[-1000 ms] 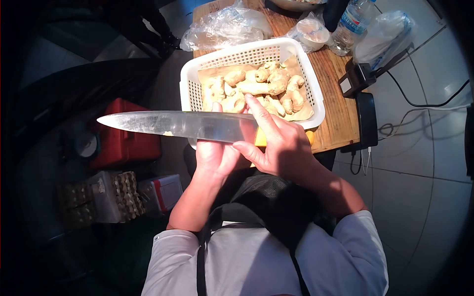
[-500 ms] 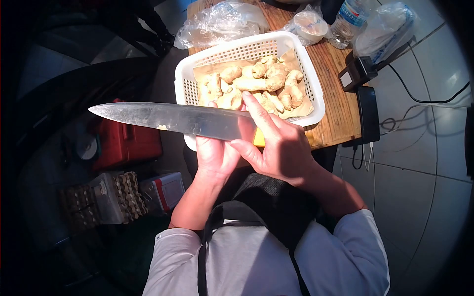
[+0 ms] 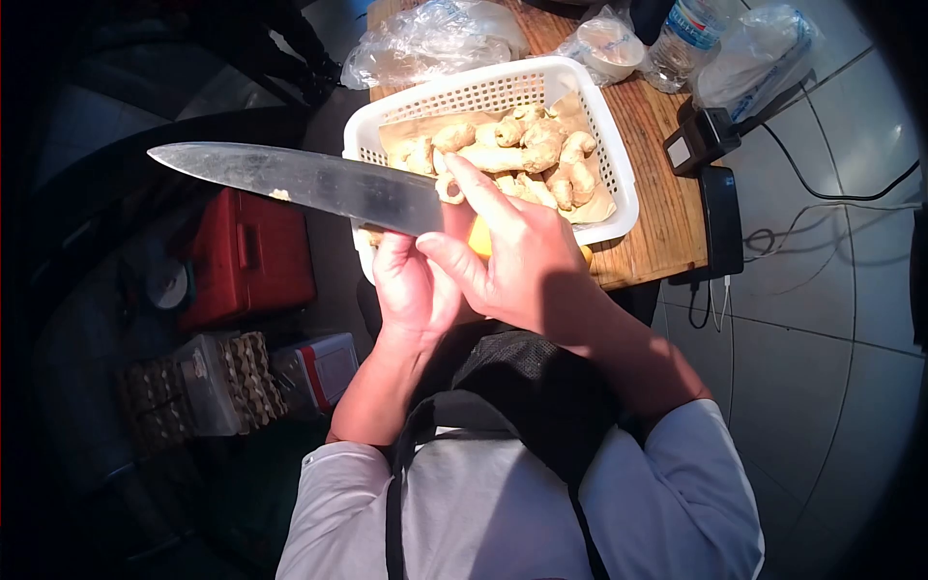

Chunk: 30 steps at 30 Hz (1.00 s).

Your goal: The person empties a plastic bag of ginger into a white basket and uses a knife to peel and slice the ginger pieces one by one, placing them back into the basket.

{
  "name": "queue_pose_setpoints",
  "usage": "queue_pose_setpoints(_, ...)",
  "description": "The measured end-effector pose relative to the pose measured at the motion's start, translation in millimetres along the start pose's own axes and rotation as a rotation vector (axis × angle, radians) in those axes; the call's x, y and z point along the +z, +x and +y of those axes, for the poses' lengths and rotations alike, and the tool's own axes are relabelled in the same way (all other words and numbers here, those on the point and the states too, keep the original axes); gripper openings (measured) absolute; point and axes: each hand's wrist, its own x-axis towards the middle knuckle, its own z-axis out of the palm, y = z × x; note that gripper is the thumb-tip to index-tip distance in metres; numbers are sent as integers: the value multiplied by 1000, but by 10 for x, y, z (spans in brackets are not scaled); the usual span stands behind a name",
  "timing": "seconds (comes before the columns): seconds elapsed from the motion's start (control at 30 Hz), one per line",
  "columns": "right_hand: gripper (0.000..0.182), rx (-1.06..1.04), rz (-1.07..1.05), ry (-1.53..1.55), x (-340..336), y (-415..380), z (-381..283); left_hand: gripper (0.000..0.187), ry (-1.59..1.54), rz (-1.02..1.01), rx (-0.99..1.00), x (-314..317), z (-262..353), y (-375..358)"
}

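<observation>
The right hand [image 3: 527, 266] has its fingers curled tight around the handle of a big knife [image 3: 300, 179]. One long finger lies flat along the top of the blade, and the yellow handle peeks out under the hand. The left hand [image 3: 411, 285] is cupped just below the blade, fingers bent. It seems to hold a small piece of ginger [image 3: 449, 188] against the knife, but most of that piece is hidden, so I cannot tell how tight the hold is.

The knife sticks out to the person's left, high over the floor, with its tip far from the hands. A tiny crumb sits on the shiny blade. The knife looks hard, stiff and a bit heavy, and its edge is sharp, so the safe place to hold it is the handle. The ginger looks hard, bumpy and light. It could slip if wet, so fingers should pinch it on its fat part, away from the edge.

Just past the hands a white basket [image 3: 619, 184] full of ginger sits on a wooden table [image 3: 667, 232].
</observation>
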Motion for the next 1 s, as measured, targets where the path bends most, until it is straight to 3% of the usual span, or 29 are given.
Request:
queue_pose_setpoints(0.03, 62, -2, 5, 33, -2, 33, 9, 41, 32, 44, 7, -40, 10, 27)
queue_pose_setpoints(0.13, 48, 72, -38, 17, -2, 100, 9, 39, 72, -180, -83, -150, 54, 10)
queue_pose_setpoints(0.17, 48, 126, -12, 83, -92, 175, 23, 37, -57, -189, -61, -125, -35, -66)
queue_pose_setpoints(0.2, 50, 180, 15, 149, -208, 264, 44, 36, 34, -139, 6, 72, -127, -150)
queue_pose_setpoints(0.33, 36, 127, 160, 191, -395, 333, 145, 41, 3, -141, -65, 217, -127, -158)
queue_pose_setpoints(0.43, 32, 112, 128, 171, -418, 207, 111, 38, 20, -110, -54, 157, -28, -18)
queue_pose_setpoints(0.57, 46, -68, 159, 62, -252, 5, 241, 30, -4, -150, -57, 50, 31, 69)
queue_pose_setpoints(0.67, 56, -42, 70, 19, -220, -156, 185, 31, 8, -225, -50, -19, 87, 129)
queue_pose_setpoints(0.83, 70, -114, 86, -57, -124, -262, 189, 31, 16, -132, -103, -79, 254, 199)
queue_pose_setpoints(1.0, 67, -99, 106, -41, -95, -226, 170, 33, 135, -113, -26, -51, 157, 187)
